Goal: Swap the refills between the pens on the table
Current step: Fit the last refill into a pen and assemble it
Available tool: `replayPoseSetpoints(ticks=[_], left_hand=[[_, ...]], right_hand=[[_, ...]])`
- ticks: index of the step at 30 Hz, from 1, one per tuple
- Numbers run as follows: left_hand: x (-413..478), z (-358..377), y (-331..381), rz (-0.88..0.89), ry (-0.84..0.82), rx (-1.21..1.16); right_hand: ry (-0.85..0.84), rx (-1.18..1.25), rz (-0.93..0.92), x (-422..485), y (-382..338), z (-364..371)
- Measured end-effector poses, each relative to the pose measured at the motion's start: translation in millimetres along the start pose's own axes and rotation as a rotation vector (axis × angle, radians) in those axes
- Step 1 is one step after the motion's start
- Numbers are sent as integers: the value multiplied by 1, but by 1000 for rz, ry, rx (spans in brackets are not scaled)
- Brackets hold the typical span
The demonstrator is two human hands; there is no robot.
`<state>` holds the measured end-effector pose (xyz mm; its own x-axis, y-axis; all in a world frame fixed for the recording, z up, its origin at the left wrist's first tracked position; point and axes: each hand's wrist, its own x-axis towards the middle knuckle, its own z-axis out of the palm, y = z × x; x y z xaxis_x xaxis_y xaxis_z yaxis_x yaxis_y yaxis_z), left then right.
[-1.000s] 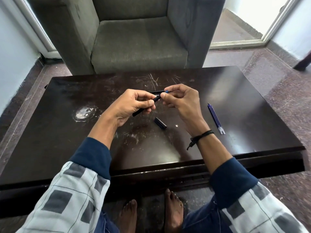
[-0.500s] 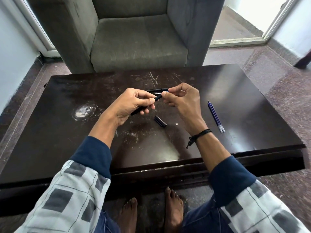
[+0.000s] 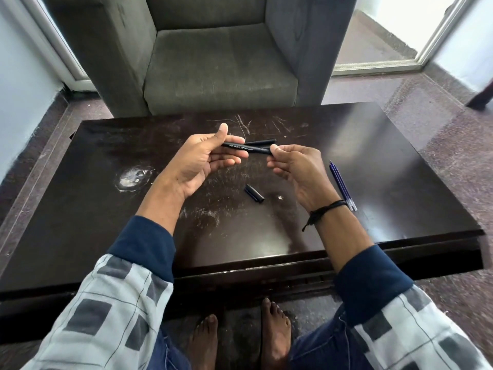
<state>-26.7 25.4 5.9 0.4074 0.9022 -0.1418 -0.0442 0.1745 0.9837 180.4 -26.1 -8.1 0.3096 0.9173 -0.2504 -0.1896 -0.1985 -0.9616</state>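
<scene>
We find the black pen (image 3: 246,149) held above the middle of the table (image 3: 373,156), lettering facing up. The right hand (image 3: 298,172) has its grip closed on the pen's right end, which is pinched between thumb and fingertips and hidden by them. The left hand (image 3: 202,161) lies palm up with its grip released. The thumb stands clear and the pen's left end rests against loosely curled fingers.

A second pen (image 3: 262,141) lies on the table just behind the held one, which partly covers it. A short black pen piece (image 3: 254,193) lies on the table below the hands. Two blue refills (image 3: 342,185) lie side by side to the right of the right hand, apart from it. A white stain (image 3: 133,177) marks the table on the left. A grey armchair (image 3: 221,62) stands beyond the far edge.

Half a second ago both hands were knuckles-up and pinching the pen, with a blue tip showing between them. Both palms have since turned upward, and the left thumb has let go. The refills and the pen piece have not moved.
</scene>
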Motion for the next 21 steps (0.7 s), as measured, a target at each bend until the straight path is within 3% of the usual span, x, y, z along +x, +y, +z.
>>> replayPoseSetpoints(ticks=[8,13,21], left_hand=[[4,-2,-6,41,60,38],[7,-7,-11,55,109,239],[7,-7,-10,127,114,287]], right_hand=[[-65,-136,-49,2,-1,-2],[-51,-242,-111,2,1,0],[-112,-307,-109,2,0,-3]])
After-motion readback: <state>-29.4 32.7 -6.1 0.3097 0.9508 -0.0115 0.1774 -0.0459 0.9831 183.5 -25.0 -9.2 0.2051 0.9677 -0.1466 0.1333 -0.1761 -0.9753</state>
